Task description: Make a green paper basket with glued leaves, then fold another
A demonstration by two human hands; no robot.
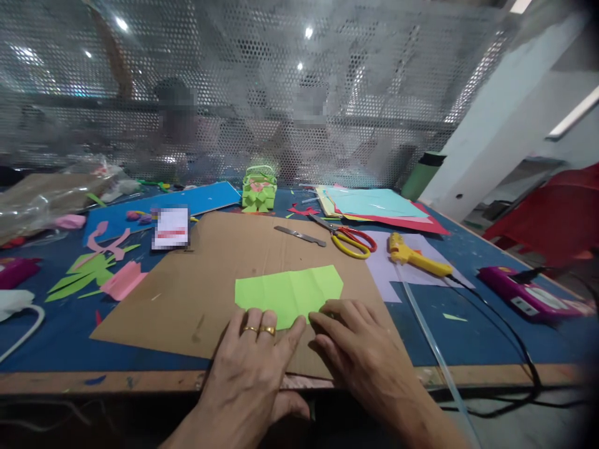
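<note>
A bright green piece of paper (290, 290) with faint crease lines lies on a brown cardboard sheet (187, 305) in front of me. My left hand (257, 355), with two gold-coloured rings, rests on the paper's near edge, its fingers stretched out flat. At the near right corner, my right hand (358, 346) has bent fingers closed on the paper's edge; the thumb's grip is partly hidden. Beyond the paper are a slim metal blade (299, 236) and scissors (350, 242) with red and yellow handles.
A yellow glue gun (418, 257) with a clear glue stick lies on lilac paper (381, 277) at right, near a purple power strip (533, 296). Stacked coloured sheets (374, 202), a small green paper basket (259, 190) and a green bottle (423, 174) stand behind. Paper scraps (88, 274) lie left.
</note>
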